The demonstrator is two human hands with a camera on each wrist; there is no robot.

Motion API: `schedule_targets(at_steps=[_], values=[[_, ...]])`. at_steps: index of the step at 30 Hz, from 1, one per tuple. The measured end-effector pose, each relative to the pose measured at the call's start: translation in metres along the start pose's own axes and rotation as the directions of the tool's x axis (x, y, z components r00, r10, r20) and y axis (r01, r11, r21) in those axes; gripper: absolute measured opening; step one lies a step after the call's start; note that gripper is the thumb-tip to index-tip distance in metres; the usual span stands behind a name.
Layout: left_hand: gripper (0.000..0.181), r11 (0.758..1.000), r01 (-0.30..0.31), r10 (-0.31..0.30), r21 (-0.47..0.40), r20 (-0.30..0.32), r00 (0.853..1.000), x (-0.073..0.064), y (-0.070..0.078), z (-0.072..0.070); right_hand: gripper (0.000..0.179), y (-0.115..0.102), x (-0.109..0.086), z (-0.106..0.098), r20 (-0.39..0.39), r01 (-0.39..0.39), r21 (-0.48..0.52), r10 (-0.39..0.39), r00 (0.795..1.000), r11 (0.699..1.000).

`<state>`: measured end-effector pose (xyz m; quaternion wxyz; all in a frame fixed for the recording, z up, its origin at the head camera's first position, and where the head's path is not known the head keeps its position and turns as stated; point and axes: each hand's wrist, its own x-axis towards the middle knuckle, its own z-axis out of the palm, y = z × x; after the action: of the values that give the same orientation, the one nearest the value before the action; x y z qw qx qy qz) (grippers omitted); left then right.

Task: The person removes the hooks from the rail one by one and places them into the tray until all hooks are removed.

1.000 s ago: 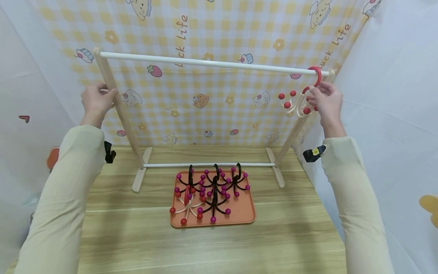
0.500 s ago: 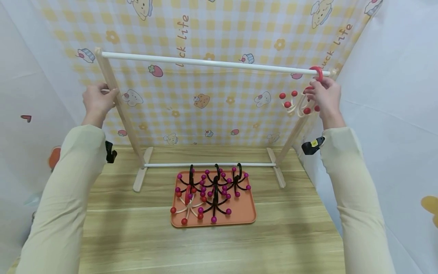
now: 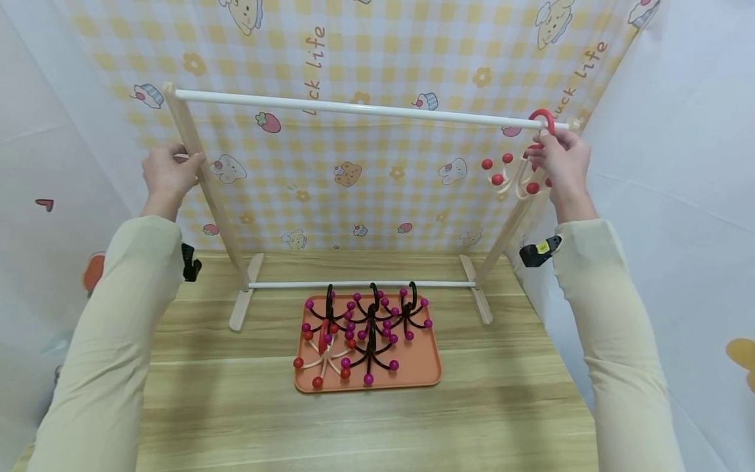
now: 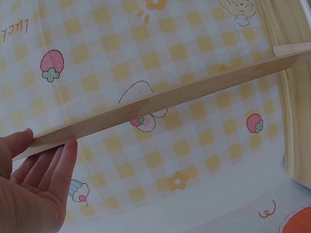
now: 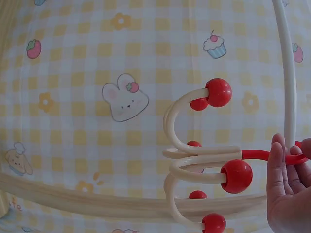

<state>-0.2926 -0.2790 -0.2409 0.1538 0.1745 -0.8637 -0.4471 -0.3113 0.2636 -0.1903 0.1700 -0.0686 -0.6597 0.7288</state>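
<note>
My left hand holds the left wooden post of a rack, thumb on one side and fingers on the other in the left wrist view. At the rack's right end, my right hand pinches the red hook of a cream, several-armed hanger with red ball tips. The hook curves over the white top bar; whether it bears on the bar is unclear. The hanger's arms hang below the bar, left of the hand. Fingers partly hide the hook.
An orange tray on the wooden table bears several black hangers with magenta balls and one cream hanger with a red hook. A lower white bar runs behind the tray. A patterned cloth hangs behind the rack.
My right hand has shifted its fingers higher up the red hook, then the hook and hanger have risen slightly at the bar. My left hand has stayed on the post.
</note>
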Motion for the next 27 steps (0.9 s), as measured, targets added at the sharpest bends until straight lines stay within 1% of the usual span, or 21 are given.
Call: schedule_targets(at_steps=[6, 9, 11, 16, 18, 21, 25, 27], values=[[0.053, 1.0, 0.005, -0.005, 0.003, 0.005, 1.0, 0.0, -0.001, 0.0, 0.041, -0.006, -0.005, 0.004, 0.009, 0.03, 0.04, -0.03, 1.0, 0.999], [0.053, 1.0, 0.005, -0.005, 0.004, 0.007, 1.0, -0.001, -0.001, 0.0, 0.044, -0.008, -0.008, 0.005, 0.01, 0.038, 0.045, -0.038, 0.999, 0.998], [0.053, 1.0, 0.004, -0.004, 0.001, 0.009, 1.0, -0.001, -0.001, 0.0, 0.042, -0.007, -0.009, 0.006, 0.011, 0.048, 0.042, -0.049, 0.999, 0.998], [0.053, 1.0, 0.002, -0.002, -0.005, 0.009, 1.0, -0.001, 0.0, 0.0, 0.027, -0.004, -0.015, 0.005, 0.031, 0.086, 0.07, -0.089, 0.996, 0.994], [0.052, 1.0, 0.002, -0.002, -0.003, 0.005, 1.0, -0.001, 0.0, 0.0, 0.026, -0.003, -0.017, 0.004, 0.04, 0.099, 0.081, -0.102, 0.994, 0.992], [0.052, 1.0, 0.001, -0.001, 0.0, 0.003, 1.0, -0.001, 0.001, 0.0, 0.03, -0.002, -0.02, 0.004, 0.048, 0.115, 0.072, -0.118, 0.992, 0.991], [0.053, 1.0, -0.001, 0.001, 0.0, 0.007, 1.0, -0.001, 0.001, 0.0, 0.037, -0.001, -0.025, 0.002, 0.062, 0.11, 0.051, -0.113, 0.992, 0.993], [0.053, 1.0, -0.002, 0.002, -0.002, 0.008, 1.0, -0.001, 0.001, 0.0, 0.036, 0.0, -0.028, 0.002, 0.073, 0.101, 0.051, -0.104, 0.992, 0.994]])
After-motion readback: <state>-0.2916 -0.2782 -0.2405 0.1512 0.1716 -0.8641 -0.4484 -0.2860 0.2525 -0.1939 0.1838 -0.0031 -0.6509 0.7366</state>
